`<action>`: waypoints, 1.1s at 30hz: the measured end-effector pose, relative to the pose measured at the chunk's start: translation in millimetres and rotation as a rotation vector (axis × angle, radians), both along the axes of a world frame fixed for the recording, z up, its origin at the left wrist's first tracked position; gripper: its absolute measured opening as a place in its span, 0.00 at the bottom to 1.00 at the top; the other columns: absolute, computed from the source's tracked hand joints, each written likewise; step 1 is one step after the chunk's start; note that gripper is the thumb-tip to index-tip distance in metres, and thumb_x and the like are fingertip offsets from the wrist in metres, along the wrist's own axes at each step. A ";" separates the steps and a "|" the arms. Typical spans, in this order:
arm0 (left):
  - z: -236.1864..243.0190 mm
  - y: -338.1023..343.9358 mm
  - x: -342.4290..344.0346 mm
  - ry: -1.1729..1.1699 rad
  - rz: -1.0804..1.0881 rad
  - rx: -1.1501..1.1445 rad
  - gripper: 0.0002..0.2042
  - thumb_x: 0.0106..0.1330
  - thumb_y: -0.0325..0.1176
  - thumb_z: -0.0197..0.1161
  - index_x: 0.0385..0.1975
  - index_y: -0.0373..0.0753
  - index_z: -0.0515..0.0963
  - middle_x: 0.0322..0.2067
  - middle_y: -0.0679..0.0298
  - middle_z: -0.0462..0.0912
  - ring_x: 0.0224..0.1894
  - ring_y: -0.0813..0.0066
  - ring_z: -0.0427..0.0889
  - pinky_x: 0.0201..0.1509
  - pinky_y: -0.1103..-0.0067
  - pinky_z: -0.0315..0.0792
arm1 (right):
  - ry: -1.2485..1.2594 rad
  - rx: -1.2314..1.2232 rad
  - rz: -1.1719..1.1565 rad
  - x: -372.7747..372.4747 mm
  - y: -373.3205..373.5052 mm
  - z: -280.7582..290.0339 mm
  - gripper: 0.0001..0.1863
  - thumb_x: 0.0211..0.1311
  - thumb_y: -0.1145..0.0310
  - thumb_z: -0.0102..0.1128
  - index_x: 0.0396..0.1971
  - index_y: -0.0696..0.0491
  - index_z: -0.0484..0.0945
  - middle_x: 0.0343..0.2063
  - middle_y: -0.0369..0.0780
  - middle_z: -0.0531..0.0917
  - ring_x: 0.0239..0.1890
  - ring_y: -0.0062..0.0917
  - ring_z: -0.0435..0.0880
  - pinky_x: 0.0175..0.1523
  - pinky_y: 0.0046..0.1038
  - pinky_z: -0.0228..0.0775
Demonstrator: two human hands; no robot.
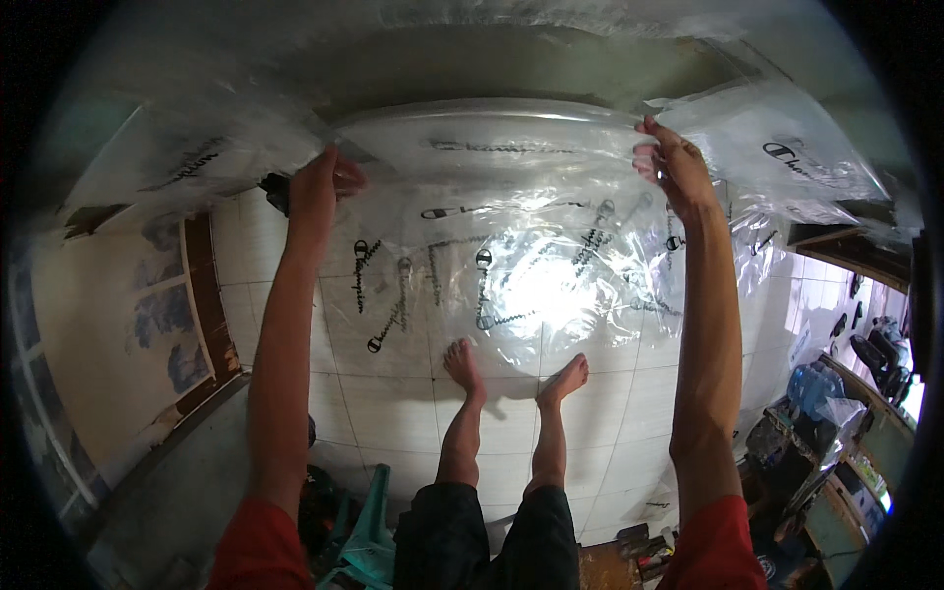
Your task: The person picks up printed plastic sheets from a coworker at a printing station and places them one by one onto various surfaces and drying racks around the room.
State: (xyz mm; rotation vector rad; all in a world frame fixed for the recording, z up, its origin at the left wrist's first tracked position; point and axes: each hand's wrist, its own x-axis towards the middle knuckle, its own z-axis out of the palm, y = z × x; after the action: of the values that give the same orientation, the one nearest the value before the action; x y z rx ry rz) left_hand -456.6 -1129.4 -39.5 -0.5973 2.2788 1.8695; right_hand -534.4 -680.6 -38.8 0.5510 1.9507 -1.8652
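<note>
Pinching a clear printed plastic sheet (501, 236) by its upper edge, with the left hand (321, 179) toward one side and the right hand (677, 167) toward the other, well apart. Drawn out left to right between the two grips along that edge, hanging below them over the tiled floor (388, 418) toward the feet (562, 379), with neither hand clearly nearer.

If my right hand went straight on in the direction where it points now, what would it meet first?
Most likely the clear plastic sheet, whose upper edge lies at the fingertips of your right hand; how far the greenish surface lies beyond is unclear.
</note>
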 end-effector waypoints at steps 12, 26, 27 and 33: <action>-22.0 -1.0 -36.2 -0.068 0.299 -0.070 0.20 0.73 0.47 0.51 0.29 0.36 0.78 0.23 0.65 0.80 0.25 0.80 0.76 0.34 0.79 0.66 | 0.191 -0.086 0.063 6.9 2.1 2.7 0.35 0.59 0.70 0.66 0.64 0.61 0.59 0.44 0.46 0.82 0.53 0.29 0.79 0.60 0.28 0.66; -74.4 -11.5 -53.9 0.151 0.418 0.138 0.13 0.67 0.30 0.58 0.48 0.32 0.71 0.33 0.59 0.82 0.37 0.74 0.80 0.42 0.77 0.72 | 0.362 0.200 -0.215 -47.5 -38.7 -45.9 0.19 0.56 0.78 0.60 0.49 0.57 0.74 0.38 0.45 0.84 0.34 0.25 0.83 0.43 0.23 0.72; -78.8 -3.2 -57.0 0.147 0.410 0.149 0.13 0.67 0.30 0.58 0.48 0.32 0.71 0.33 0.59 0.82 0.37 0.74 0.80 0.42 0.77 0.72 | 0.368 0.261 -0.212 -53.8 -25.1 -59.6 0.17 0.55 0.78 0.61 0.47 0.57 0.75 0.36 0.43 0.85 0.34 0.24 0.83 0.43 0.22 0.72; -77.8 11.1 -55.7 0.140 0.476 0.020 0.15 0.64 0.23 0.60 0.50 0.34 0.70 0.39 0.56 0.79 0.38 0.73 0.78 0.41 0.78 0.73 | 0.533 0.548 -0.251 -61.7 -16.9 -80.1 0.08 0.54 0.75 0.62 0.35 0.56 0.82 0.33 0.39 0.86 0.35 0.25 0.83 0.44 0.25 0.72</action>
State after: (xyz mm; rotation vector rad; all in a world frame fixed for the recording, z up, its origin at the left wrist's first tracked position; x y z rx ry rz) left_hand -512.3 -1118.3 -117.3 -1.1219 2.3514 2.1926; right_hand -596.1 -697.5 -118.8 0.4976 2.9062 -1.7258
